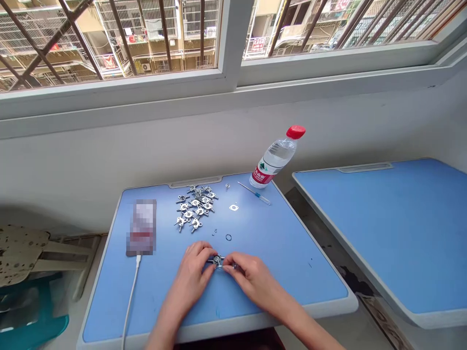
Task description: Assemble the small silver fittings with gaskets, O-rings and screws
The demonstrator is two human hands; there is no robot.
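Wing bolt (218, 261) pinched between left hand (191, 278) and right hand (252, 279)

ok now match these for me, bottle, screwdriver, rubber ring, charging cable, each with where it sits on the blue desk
Things:
1. plastic water bottle
2. small screwdriver
3. black rubber ring
4. white charging cable

Places:
a. drops over the near edge of the blue desk
b. just beyond the right hand
c. at the desk's far right corner
d. beside the bottle's base

Pairs: 1c, 2d, 3b, 4a
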